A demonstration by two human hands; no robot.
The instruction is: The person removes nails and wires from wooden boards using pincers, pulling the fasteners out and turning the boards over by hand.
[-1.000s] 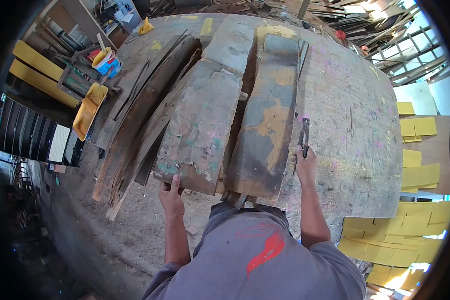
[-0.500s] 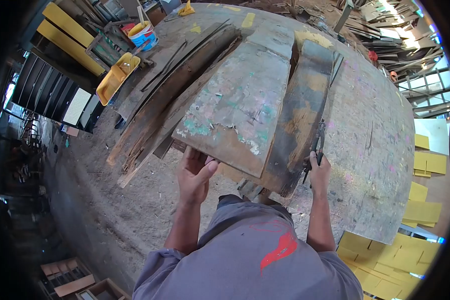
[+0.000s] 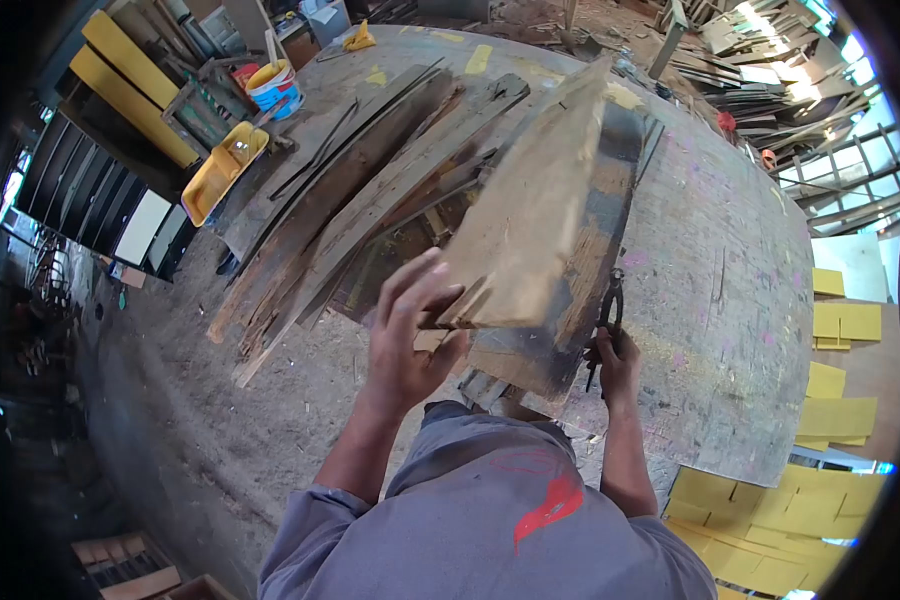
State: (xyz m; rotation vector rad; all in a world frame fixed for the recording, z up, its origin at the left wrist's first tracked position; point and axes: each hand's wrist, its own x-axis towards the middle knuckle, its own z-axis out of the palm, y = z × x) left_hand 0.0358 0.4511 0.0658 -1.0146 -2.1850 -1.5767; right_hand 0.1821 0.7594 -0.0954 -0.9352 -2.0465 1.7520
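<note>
A wooden board (image 3: 525, 220) stands tilted over the other planks, its bare brown face showing. My left hand (image 3: 407, 325) is at its near left corner, with fingers spread and thumb apart. Whether the fingertips touch the board is hard to tell. In my right hand (image 3: 615, 360) is a pair of dark metal pincers (image 3: 615, 300), jaws pointing away from me. The pincers lie over the table beside a dark, worn plank (image 3: 595, 270). Left of the tilted board lie several long weathered planks (image 3: 370, 215), some splintered at the near ends.
The big paint-stained table (image 3: 710, 330) extends to the right. At the far left are a yellow tray (image 3: 225, 172) and a paint bucket (image 3: 273, 92). Yellow sheets (image 3: 760, 520) lie at the lower right. Scrap wood (image 3: 740, 85) is piled at the back right.
The board has turned from lying paint-side up to standing tilted, its bare face showing. My left hand has risen and its fingers have spread. The pincers have shifted slightly left and nearer.
</note>
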